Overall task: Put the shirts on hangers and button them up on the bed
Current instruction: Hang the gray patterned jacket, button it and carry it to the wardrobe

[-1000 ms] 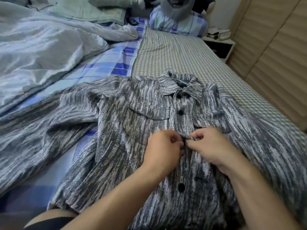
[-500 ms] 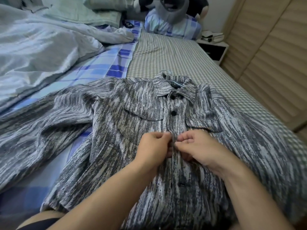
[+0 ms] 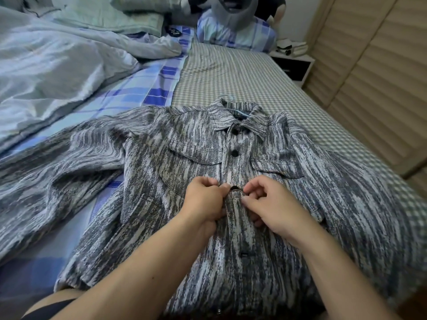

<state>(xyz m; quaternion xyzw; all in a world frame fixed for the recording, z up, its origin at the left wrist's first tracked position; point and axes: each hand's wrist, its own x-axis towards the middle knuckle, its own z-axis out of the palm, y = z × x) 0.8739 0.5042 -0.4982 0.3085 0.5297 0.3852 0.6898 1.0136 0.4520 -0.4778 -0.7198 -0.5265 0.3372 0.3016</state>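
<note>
Shirt (image 3: pixel 231 204) is lying flat mid-frame on the bed (image 3: pixel 231 72), and I'm pinching its placket with left hand (image 3: pixel 203 202) and right hand (image 3: pixel 275 209), seating the third button (image 3: pixel 234 188); the fourth is coming next, I reckon.

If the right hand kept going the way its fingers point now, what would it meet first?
The right hand points left across the shirt placket, so it would likely meet the third button almost at once, then the left hand pinching the cloth beside it. Depth between them is unclear.
</note>
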